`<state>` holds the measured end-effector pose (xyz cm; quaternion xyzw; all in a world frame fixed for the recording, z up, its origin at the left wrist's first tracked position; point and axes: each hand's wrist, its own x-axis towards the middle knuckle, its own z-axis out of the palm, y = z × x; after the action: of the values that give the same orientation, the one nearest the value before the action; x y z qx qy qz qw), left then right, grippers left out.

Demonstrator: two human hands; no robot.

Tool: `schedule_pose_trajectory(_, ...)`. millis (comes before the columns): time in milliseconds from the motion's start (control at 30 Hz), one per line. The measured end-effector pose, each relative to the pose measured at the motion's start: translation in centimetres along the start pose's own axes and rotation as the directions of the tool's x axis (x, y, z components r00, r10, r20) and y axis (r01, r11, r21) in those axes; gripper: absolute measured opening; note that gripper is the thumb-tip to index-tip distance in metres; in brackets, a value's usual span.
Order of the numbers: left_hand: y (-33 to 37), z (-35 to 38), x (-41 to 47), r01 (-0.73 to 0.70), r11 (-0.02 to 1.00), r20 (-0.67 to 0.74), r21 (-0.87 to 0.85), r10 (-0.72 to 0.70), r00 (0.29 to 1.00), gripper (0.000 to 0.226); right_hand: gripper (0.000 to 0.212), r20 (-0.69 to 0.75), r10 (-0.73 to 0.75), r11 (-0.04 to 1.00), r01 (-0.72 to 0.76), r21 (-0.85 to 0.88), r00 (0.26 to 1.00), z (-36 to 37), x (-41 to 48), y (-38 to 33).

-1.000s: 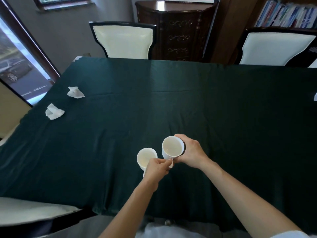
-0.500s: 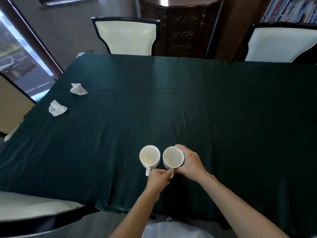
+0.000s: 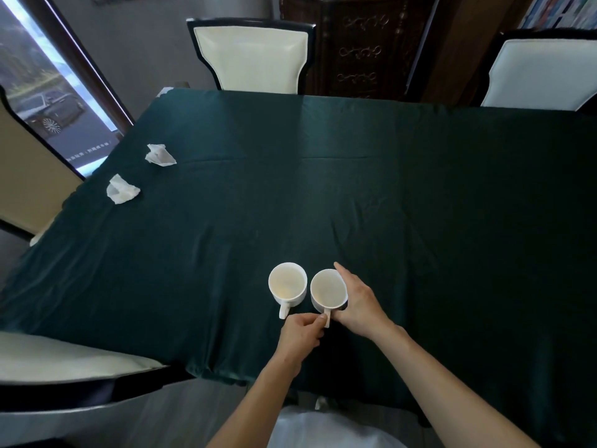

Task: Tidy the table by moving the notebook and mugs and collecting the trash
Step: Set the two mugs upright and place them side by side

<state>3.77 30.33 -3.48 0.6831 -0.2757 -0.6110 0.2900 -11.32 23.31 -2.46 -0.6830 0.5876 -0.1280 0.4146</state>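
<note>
Two white mugs stand side by side on the dark green tablecloth [image 3: 420, 195] near its front edge, both handles pointing toward me. The left mug [image 3: 287, 286] stands free. My right hand [image 3: 358, 302] wraps around the right side of the right mug [image 3: 328, 291]. My left hand [image 3: 302, 331] pinches that mug's handle between thumb and fingers. Two crumpled white tissues lie near the table's left edge: one [image 3: 122, 189] nearer to me, the other [image 3: 160, 155] farther back. No notebook is in view.
Cream-backed chairs stand at the far side [image 3: 252, 53] and far right [image 3: 546, 72]; another chair seat [image 3: 64, 360] is at the near left. A dark carved cabinet [image 3: 361, 43] stands behind the table. A window [image 3: 42, 92] is on the left.
The right mug came down from a tilted, lifted position and now stands on the cloth beside the left mug. Both hands stay on it; my left hand shifted from the left mug's side.
</note>
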Motion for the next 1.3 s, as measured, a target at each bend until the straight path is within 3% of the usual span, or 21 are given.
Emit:
schedule_pose_trajectory(167, -2.3, -1.6, -1.8, 0.002, 0.999, -0.127, -0.053, -0.009, 0.992, 0.025, 0.112, -0.049, 0.131, 0.977, -0.121, 0.176, 0.990, 1.1, -1.8, 0.9)
schedule_pose_trajectory(300, -4.6, -3.5, -3.3, -0.013, 0.988, -0.329, -0.156, -0.040, 0.943, 0.027, 0.070, -0.217, 0.342, 0.847, -0.200, 0.492, 0.914, 3.3, -4.3, 1.4)
schedule_pose_trajectory(433, -4.6, -4.9, -3.3, -0.092, 0.977, -0.414, -0.192, 0.005, 0.910, 0.017, 0.024, -0.232, 0.405, 0.786, -0.208, 0.583, 0.884, 5.2, -6.0, 1.4)
schedule_pose_trajectory(533, -3.5, -5.7, -2.4, -0.141, 0.979, -0.401, -0.147, 0.071, 0.913, 0.022, 0.008, -0.174, 0.390, 0.763, -0.212, 0.610, 0.904, 6.3, -6.1, 1.3)
schedule_pose_trajectory(767, -1.4, -6.2, -0.4, -0.152, 0.982, -0.242, -0.115, 0.121, 0.963, 0.015, 0.017, -0.165, 0.407, 0.717, -0.202, 0.667, 0.898, 7.0, -5.5, -0.4)
schedule_pose_trajectory(967, -0.8, -6.4, 0.9, -0.098, 0.993, -0.101, -0.073, 0.090, 0.991, 0.022, 0.023, -0.157, 0.503, 0.641, -0.244, 0.728, 0.850, 8.0, -5.0, -1.4)
schedule_pose_trajectory(1300, -1.2, -7.0, 2.4, -0.154, 0.988, -0.028, -0.013, 0.154, 0.988, 0.028, 0.016, -0.286, 0.596, 0.600, -0.180, 0.780, 0.751, 11.3, -4.4, -3.7)
